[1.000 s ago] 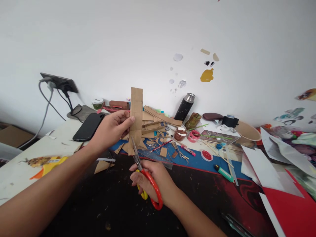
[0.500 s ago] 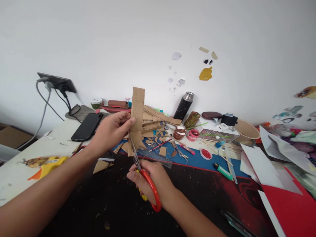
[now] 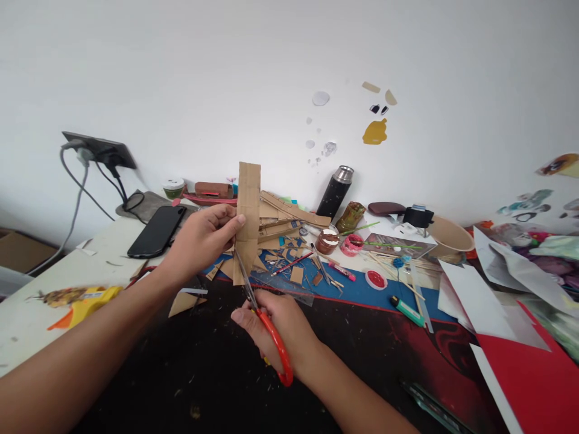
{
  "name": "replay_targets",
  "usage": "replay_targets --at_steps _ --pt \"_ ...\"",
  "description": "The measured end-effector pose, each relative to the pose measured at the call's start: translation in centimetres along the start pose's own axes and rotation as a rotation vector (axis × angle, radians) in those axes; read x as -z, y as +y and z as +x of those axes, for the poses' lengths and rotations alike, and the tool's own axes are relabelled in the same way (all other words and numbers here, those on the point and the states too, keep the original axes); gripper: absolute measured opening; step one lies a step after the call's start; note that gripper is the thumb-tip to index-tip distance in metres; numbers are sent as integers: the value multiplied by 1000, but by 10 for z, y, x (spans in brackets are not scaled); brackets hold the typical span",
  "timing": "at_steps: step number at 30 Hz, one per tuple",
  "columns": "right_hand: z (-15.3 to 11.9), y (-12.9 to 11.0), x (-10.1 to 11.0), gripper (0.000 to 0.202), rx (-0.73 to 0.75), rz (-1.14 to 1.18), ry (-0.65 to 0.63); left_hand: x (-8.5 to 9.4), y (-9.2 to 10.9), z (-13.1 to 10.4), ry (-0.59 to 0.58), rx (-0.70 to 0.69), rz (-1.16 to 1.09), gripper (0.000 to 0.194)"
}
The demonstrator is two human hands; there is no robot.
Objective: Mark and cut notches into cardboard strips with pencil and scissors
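Observation:
A long cardboard strip (image 3: 249, 190) stands nearly upright, pinched along its left edge between the thumb and fingers of my left hand (image 3: 212, 232). My right hand (image 3: 280, 328) is wrapped round scissors (image 3: 279, 355) with red and yellow handles. The blades point up and lie against the lower part of the strip, below my left thumb. Behind the strip, more cut cardboard pieces (image 3: 294, 212) are piled on the desk.
A black phone (image 3: 154, 231) and a yellow glue gun (image 3: 93, 304) lie at the left. A black flask (image 3: 335, 193), paint jars (image 3: 327, 241) and a teal cutter (image 3: 408, 311) are to the right. Cardboard scraps cover the blue mat (image 3: 362, 295).
The scissor handles have come closer together, with less of the yellow one showing. The view has shifted slightly, and my left hand keeps its hold on the strip.

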State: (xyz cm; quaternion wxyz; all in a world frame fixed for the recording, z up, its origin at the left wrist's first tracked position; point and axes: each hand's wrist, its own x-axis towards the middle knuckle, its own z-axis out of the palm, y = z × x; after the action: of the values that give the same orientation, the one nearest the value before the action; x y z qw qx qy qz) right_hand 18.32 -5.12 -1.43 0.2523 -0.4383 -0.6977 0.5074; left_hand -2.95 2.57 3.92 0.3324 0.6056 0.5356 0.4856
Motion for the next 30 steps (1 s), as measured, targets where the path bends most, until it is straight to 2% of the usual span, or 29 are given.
replay_targets --at_steps 11,18,30 --pt "1 -1 1 37 42 -53 50 -3 5 0 11 -2 12 47" --pt "2 -2 0 47 76 -106 83 -3 11 -1 13 1 35 52" --pt "2 -4 -4 44 28 -170 105 -3 1 2 -10 14 -19 51"
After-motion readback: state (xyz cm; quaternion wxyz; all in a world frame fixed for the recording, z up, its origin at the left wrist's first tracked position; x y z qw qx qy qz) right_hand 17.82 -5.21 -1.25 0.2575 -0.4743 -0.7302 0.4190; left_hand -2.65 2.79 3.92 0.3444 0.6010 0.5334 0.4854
